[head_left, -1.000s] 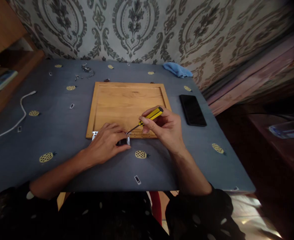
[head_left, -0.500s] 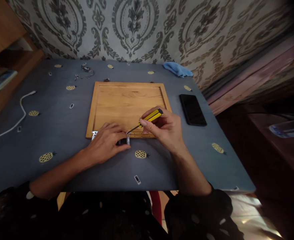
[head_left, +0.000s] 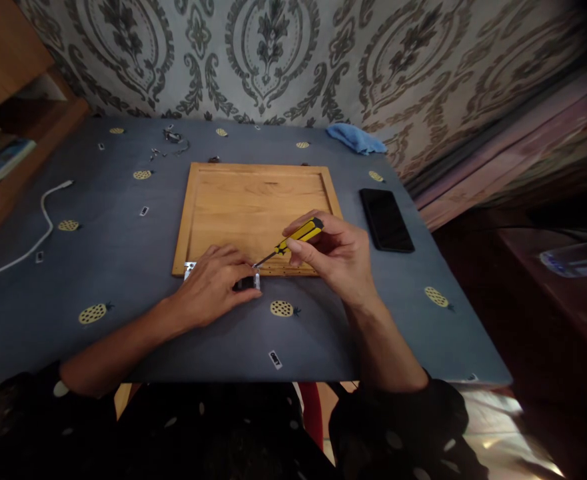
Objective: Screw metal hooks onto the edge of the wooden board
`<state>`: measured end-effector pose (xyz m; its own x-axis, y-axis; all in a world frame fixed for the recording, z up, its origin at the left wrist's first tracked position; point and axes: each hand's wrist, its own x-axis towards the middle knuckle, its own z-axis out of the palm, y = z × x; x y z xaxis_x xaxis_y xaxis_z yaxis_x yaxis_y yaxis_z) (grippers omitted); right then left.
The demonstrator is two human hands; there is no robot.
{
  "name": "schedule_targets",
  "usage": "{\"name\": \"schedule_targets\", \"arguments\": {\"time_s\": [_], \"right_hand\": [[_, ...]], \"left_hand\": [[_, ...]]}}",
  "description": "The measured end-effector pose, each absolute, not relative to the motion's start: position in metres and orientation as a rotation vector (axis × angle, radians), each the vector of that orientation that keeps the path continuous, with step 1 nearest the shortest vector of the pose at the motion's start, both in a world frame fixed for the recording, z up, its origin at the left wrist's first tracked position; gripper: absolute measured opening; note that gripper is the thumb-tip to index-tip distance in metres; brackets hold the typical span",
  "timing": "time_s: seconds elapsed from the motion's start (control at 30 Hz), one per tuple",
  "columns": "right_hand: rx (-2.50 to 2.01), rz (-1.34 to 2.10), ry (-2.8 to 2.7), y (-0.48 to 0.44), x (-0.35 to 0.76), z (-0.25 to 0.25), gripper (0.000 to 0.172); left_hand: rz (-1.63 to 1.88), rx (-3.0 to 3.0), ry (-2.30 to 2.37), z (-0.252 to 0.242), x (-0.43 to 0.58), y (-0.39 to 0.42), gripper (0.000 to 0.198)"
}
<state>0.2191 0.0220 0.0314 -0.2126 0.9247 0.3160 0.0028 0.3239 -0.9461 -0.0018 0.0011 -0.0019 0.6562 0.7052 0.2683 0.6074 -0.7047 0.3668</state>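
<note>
A framed wooden panel [head_left: 258, 207] lies flat on the table. My left hand [head_left: 216, 287] is closed over a silvery metal fitting [head_left: 258, 280] at the panel's near edge, its thumb and fingers pressing it there. Most of the fitting is hidden under that hand; a bright plate shows at the left and a dark gap beside the thumb. In my right hand [head_left: 346, 260] is a yellow and black screwdriver [head_left: 300, 235], gripped by the handle between thumb and fingers. Its shaft slants down to the left, and the tip meets the fitting's right end. Any screw there is too small to make out.
A black phone [head_left: 387, 220] lies right of the panel, with a blue cloth [head_left: 356, 139] behind. Small metal bits [head_left: 158, 154] and a tangled dark item [head_left: 172, 137] are at the back left. A white cable [head_left: 48, 217] runs along the left. A patterned wall [head_left: 273, 60] borders the table's back.
My right hand has turned and shifted slightly to the right around the screwdriver handle, while the tip stays at the fitting. My left hand and the panel keep their places.
</note>
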Motion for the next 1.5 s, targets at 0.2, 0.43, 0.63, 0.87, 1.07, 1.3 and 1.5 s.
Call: {"name": "schedule_targets", "arguments": {"time_s": [0.2,0.43,0.63,0.87,1.07,1.3,1.5], "right_hand": [[-0.898,1.163,-1.479,0.022,0.219,0.033,0.033],[-0.851,1.163,-1.571,0.021,0.223,0.034,0.022],[-0.967,0.946,-1.490,0.022,0.212,0.027,0.034],[-0.969,0.782,-1.382,0.021,0.210,0.025,0.032],[-0.975,0.823,-1.431,0.022,0.211,0.026,0.035],[-0.971,0.856,-1.456,0.023,0.209,0.025,0.036],[-0.984,0.865,-1.484,0.022,0.210,0.024,0.037]], "left_hand": [[0.551,2.612,1.072,-0.001,-0.002,0.001,0.026],[0.559,2.626,1.055,-0.001,-0.002,0.001,0.027],[0.552,2.622,1.068,-0.001,-0.002,0.001,0.026],[0.558,2.605,1.062,-0.001,-0.003,0.001,0.027],[0.551,2.627,1.065,-0.001,-0.002,0.001,0.027],[0.554,2.629,1.074,-0.001,-0.002,0.001,0.026],[0.563,2.630,1.073,-0.001,-0.002,0.001,0.025]]}}
